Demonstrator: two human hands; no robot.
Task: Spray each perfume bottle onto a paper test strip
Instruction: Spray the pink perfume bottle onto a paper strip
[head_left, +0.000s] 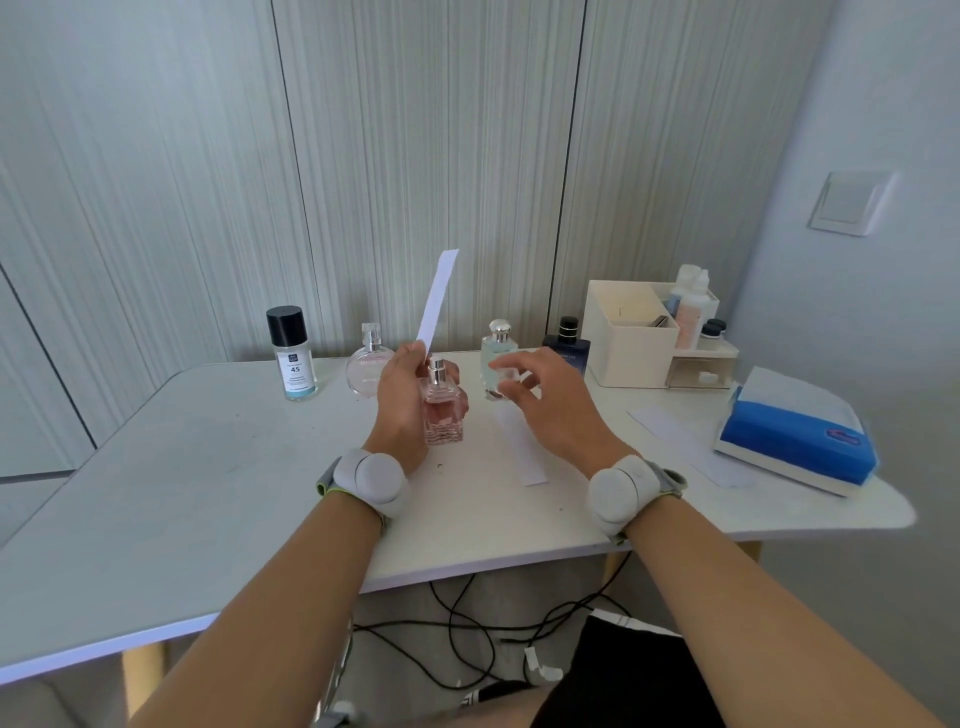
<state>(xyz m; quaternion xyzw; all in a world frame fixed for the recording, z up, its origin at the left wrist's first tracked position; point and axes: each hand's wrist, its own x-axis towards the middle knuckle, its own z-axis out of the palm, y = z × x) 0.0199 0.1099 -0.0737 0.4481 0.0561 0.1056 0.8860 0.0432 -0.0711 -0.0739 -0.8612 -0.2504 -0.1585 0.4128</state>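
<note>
- The left hand (402, 400) gripped the pink perfume bottle (442, 415) above the desk (208, 467), its fingers (408, 358) also pinching an upright paper strip (437, 301).
- The right hand's (550, 405) fingers (524, 387) pinched a blurred clear cap (506, 375) just beside the teal bottle (496, 345).

Pink btl (444, 422): glossy clear glass; strip (439, 296): matt paper; table (234, 467): smooth, matt.
</note>
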